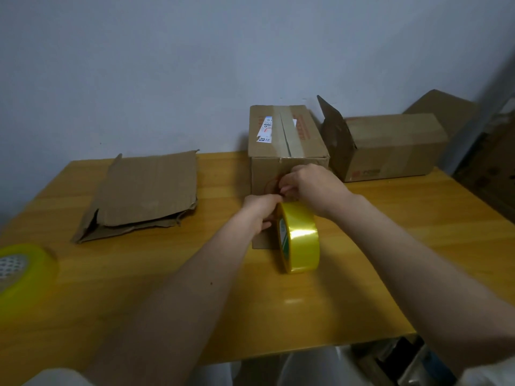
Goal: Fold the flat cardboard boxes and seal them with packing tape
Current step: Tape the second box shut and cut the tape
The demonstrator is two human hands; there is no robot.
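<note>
A plain grey-blue wall [139,65] fills the upper half of the frame, unmarked and evenly lit. Below it a yellow wooden table [418,260] spans the middle and lower frame, with a soft glare near its centre. At lower right, under the table edge, dim clutter is too blurred to identify.

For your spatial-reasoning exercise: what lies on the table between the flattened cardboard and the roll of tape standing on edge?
In the head view, only the left forearm crosses between the flattened cardboard and tape roll; otherwise bare table.
</note>
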